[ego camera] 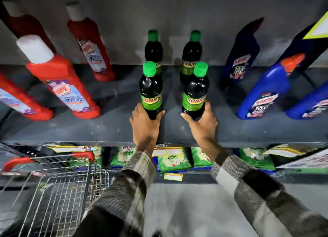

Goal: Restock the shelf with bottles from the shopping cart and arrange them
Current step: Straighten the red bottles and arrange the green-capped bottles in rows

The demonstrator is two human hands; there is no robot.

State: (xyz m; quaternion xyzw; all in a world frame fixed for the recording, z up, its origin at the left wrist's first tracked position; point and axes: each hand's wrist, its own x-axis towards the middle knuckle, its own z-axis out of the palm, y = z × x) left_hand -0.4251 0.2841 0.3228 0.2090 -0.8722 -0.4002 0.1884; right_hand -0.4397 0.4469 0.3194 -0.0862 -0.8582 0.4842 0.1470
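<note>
Two dark bottles with green caps and green labels stand upright on the dark shelf (110,130), side by side. My left hand (144,126) grips the base of the left front bottle (151,89). Around the base of the right front bottle (196,93) my right hand (202,126) is wrapped. Behind them, near the back wall, stand two more of the same kind, a back left bottle (153,49) and a back right bottle (192,52). The wire shopping cart (58,189) is at the lower left; no bottles show in it.
Red cleaner bottles (65,84) with white caps stand on the shelf's left side, blue cleaner bottles (262,89) on its right. A lower shelf holds green packets (173,161) and price tags. Grey floor lies below between my sleeves.
</note>
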